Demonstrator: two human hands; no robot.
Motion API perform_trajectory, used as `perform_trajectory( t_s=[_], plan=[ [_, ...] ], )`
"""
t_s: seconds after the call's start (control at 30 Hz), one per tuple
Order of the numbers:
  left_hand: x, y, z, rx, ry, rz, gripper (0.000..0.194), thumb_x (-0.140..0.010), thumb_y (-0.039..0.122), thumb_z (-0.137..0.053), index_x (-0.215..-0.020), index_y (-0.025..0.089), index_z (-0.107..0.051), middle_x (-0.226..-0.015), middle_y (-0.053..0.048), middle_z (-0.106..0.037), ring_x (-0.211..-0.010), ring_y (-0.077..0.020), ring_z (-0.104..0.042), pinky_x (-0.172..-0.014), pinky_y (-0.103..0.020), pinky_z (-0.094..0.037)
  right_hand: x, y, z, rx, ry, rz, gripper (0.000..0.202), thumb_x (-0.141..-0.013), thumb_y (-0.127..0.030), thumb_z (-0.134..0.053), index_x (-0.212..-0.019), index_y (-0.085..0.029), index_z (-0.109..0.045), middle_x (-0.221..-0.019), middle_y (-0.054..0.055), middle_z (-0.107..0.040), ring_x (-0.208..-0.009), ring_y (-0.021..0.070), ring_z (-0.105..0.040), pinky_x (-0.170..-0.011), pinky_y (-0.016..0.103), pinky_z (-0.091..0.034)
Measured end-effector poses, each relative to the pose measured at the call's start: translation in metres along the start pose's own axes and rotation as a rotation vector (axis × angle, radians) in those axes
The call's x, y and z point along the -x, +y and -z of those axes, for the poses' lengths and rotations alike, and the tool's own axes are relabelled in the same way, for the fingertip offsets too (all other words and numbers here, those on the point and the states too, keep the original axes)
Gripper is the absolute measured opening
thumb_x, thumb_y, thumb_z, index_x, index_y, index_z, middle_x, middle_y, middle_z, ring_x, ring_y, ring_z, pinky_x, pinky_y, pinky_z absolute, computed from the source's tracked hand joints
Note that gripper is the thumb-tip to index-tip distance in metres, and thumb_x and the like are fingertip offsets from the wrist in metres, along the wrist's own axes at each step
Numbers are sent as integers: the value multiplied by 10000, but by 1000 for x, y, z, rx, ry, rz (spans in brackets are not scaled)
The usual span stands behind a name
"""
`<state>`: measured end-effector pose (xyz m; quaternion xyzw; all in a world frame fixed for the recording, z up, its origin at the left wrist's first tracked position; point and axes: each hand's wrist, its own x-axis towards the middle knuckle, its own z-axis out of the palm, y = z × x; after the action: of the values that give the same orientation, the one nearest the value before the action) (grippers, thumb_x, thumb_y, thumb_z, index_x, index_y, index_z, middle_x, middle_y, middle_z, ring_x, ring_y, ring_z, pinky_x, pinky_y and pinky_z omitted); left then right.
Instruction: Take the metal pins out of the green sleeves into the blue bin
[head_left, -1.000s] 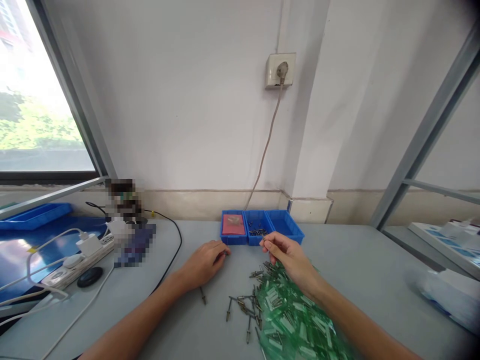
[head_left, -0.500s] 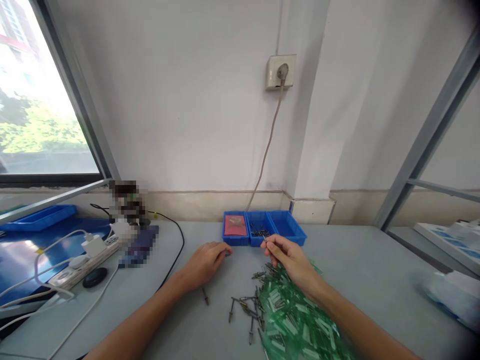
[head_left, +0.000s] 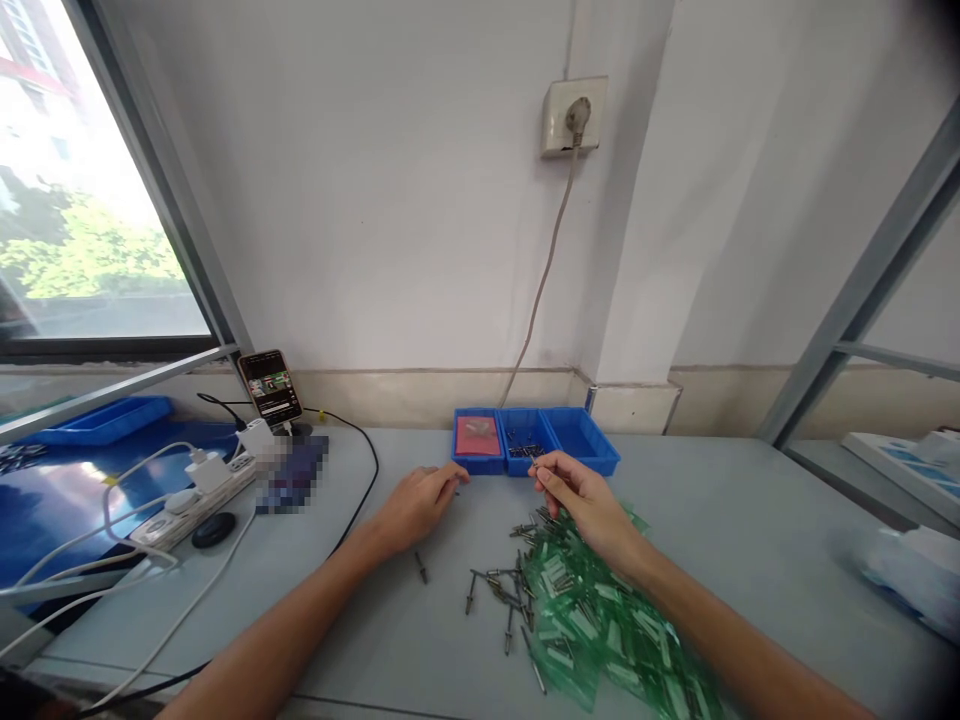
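Note:
My right hand (head_left: 581, 495) is closed in a pinch on a small metal rivet (head_left: 534, 465), just in front of the blue compartment box (head_left: 491, 464). My left hand (head_left: 420, 505) hovers low over the table to the left, fingers curled together; what lies between the fingertips is hidden. In the box's middle compartment are several rivets (head_left: 529, 451); the left compartment holds a red card (head_left: 477, 435) with a small clear piece on it. Below my right hand lies a green plastic bag (head_left: 592, 610) full of rivets. Loose rivets (head_left: 510, 590) are scattered beside its left edge.
A single rivet (head_left: 421, 567) lies below my left wrist. At left stand a phone (head_left: 271, 388), a white power strip (head_left: 187, 505) with cables, a black mouse-like object (head_left: 214, 530) and a blue tray (head_left: 105, 419). A wall socket (head_left: 574, 117) has a hanging cord.
The view has shifted a little, so the box, table and rivets appear slightly higher and further right. Both hands keep nearly the same pose, the right one still pinching near the box.

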<state>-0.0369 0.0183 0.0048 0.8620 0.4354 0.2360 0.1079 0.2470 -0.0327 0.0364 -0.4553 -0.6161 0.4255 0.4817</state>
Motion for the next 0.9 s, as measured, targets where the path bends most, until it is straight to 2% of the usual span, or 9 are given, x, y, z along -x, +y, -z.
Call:
perform_trajectory(
  t_s=[0.17,0.27,0.4,0.5,0.73,0.9],
  plan=[
    [1,-1,-1,-8,-2,-13,316,-1078,282,-401,-1258,243,-656,-951,-36,-734,-842,-210,-672,-810,-321,-505,0,4,1,43,17,11,384,-913,-620,-690,-951,-249,-599,-715,-28,-553,-662,181,-569,-625,299,-421],
    [2,-2,-2,1,14,-32,307,-1060,244,-423,-1260,237,-655,-994,-45,-724,-872,-208,-672,-831,-325,-509,-1,5,1,71,29,45,369,-894,-594,-722,-938,-246,-607,-736,-20,-570,-687,186,-567,-649,309,-450],
    [1,-4,-2,27,43,-83,308,-1030,184,-437,-1257,232,-638,-1132,-59,-719,-1007,-212,-665,-924,-338,-506,0,4,0,108,62,104,296,-889,-515,-749,-896,-240,-640,-794,0,-592,-713,181,-531,-662,313,-442],
    [1,-4,-3,29,48,-113,324,-997,141,-450,-1253,227,-628,-1140,-58,-710,-1041,-214,-646,-940,-340,-503,2,4,-1,155,80,108,247,-899,-479,-743,-899,-244,-667,-825,14,-613,-743,193,-541,-675,320,-436],
    [3,-1,-2,0,48,-122,369,-936,102,-487,-1261,215,-620,-1044,-51,-692,-975,-215,-628,-896,-340,-505,3,3,-1,189,51,105,250,-919,-501,-709,-914,-252,-689,-824,24,-630,-736,207,-544,-668,328,-431],
    [2,1,2,1,47,-131,346,-969,104,-453,-1241,226,-627,-1109,-57,-699,-1039,-223,-628,-934,-352,-503,3,2,0,177,20,70,281,-959,-539,-638,-949,-268,-715,-828,16,-625,-693,196,-527,-651,326,-431]
  ],
)
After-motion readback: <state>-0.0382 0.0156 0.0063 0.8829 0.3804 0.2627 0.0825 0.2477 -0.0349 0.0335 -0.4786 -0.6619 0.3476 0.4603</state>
